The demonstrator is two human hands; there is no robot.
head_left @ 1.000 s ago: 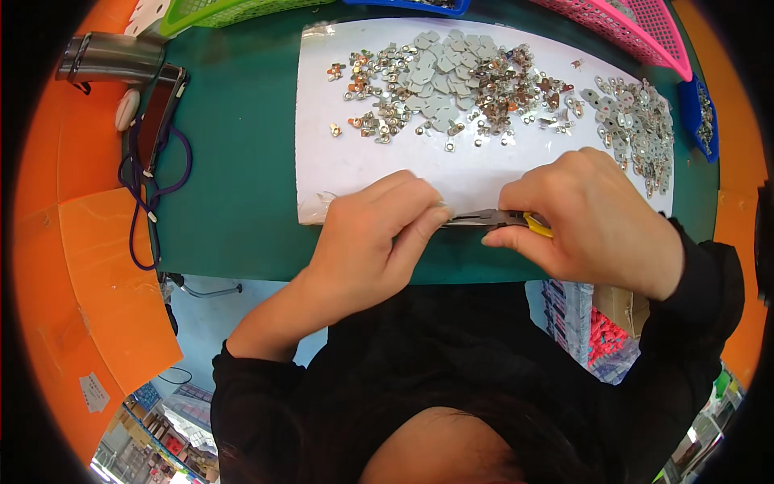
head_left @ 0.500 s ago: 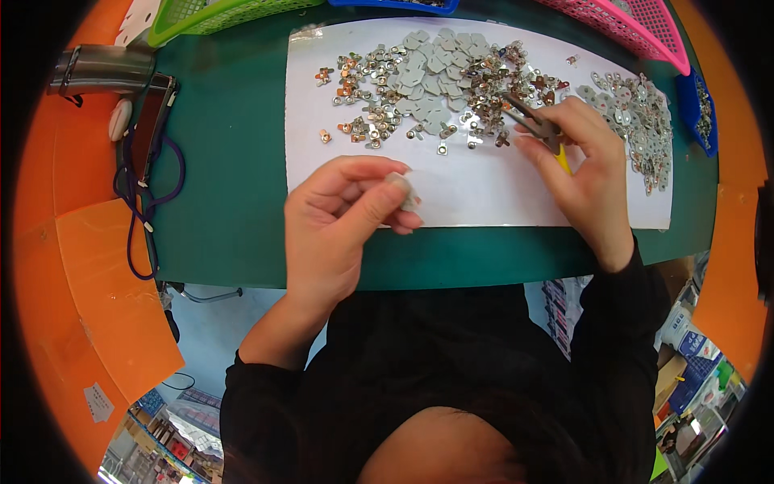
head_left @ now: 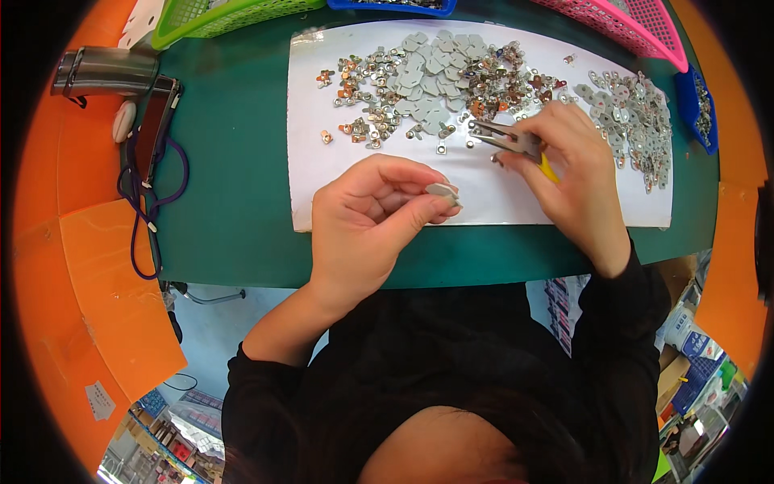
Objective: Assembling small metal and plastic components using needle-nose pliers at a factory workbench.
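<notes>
My left hand pinches a small grey flat plate between thumb and fingers, above the near edge of the white sheet. In my right hand are pliers with a yellow handle, their jaws parted and pointing left toward that plate. A small metal piece shows by my right thumb; whether the fingers hold it, I cannot tell. Beyond my hands lie a heap of grey plates and many small metal terminals. To the right is a pile of plates with metal fittings.
Along the back of the green table stand a green basket, a blue tray and a pink basket. A blue bin sits at the right. A steel cup and a phone with a cord are at the left.
My left hand has moved right with the grey plate, which has turned flatter. My right hand has drawn the pliers nearer and left, away from the metal heap.
</notes>
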